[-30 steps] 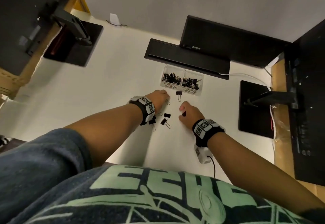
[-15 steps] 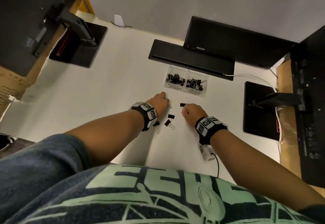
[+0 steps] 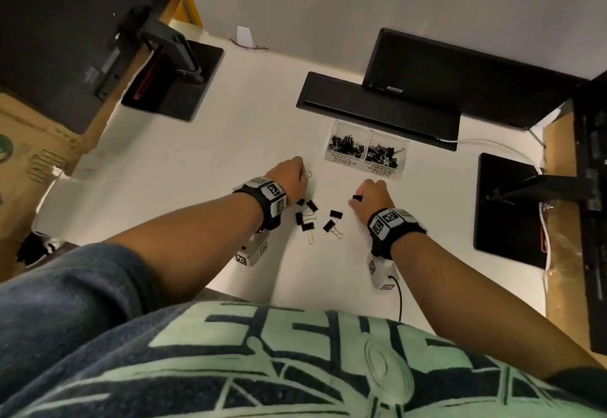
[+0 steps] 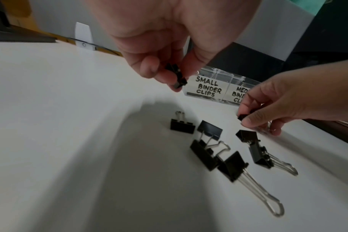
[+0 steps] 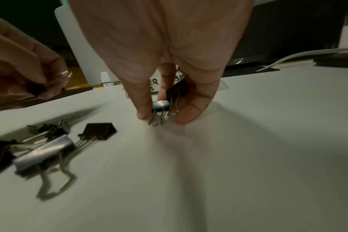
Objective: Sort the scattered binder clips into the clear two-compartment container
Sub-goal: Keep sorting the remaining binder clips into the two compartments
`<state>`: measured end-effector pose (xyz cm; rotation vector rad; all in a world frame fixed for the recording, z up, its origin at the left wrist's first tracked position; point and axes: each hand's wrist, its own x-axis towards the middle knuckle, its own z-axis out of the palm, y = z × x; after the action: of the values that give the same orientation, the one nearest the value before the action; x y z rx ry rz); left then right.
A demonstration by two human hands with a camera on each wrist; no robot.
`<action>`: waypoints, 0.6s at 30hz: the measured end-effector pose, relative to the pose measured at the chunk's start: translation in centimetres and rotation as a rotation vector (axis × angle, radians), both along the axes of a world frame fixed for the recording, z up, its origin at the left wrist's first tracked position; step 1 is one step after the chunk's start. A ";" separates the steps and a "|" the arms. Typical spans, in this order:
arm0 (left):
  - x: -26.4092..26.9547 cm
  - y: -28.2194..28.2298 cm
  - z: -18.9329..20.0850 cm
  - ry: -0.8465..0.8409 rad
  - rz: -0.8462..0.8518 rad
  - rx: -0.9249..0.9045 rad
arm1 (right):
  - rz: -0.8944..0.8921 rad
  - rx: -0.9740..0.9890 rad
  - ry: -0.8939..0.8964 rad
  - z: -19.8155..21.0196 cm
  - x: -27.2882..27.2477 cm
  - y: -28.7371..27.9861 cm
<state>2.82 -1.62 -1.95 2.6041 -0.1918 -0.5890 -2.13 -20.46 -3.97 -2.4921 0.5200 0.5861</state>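
The clear two-compartment container (image 3: 365, 168) stands ahead of both hands, labelled for small clips (image 4: 207, 88) on the left and medium on the right, with black clips in both halves. My left hand (image 3: 289, 176) pinches a small black binder clip (image 4: 176, 75) above the table. My right hand (image 3: 371, 196) grips two black binder clips (image 5: 170, 98) by body and wire handles, low over the table. Several loose black clips (image 3: 310, 219) lie between my wrists (image 4: 218, 149).
A black keyboard (image 3: 377, 110) and monitor (image 3: 469, 76) sit behind the container. Black monitor bases stand at far left (image 3: 174, 85) and right (image 3: 507, 207). A white cable (image 3: 492, 145) runs on the right. The white table (image 3: 230, 141) spreads out on the left.
Both hands have moved forward, toward the container, each carrying its clips. The loose clip that lay just in front of the container is gone from the table.
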 end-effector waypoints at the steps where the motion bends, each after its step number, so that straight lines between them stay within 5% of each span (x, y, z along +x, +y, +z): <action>1: 0.0 0.2 0.0 0.000 0.008 0.005 | -0.001 -0.008 0.005 0.0 0.1 0.1; 6: -0.6 0.8 -0.4 0.021 0.046 0.033 | 0.025 0.020 -0.034 0.5 -0.1 0.4; 12: -1.8 1.4 -1.5 0.046 -0.017 -0.040 | -0.172 0.317 -0.128 2.9 1.3 -1.0; 18: -2.2 1.9 -1.7 0.044 -0.070 0.029 | -0.262 0.125 -0.349 5.4 5.6 -4.3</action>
<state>0.61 0.26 -3.65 2.6187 -0.2630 -0.6780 3.49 -24.73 1.46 -2.2886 0.6349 0.0756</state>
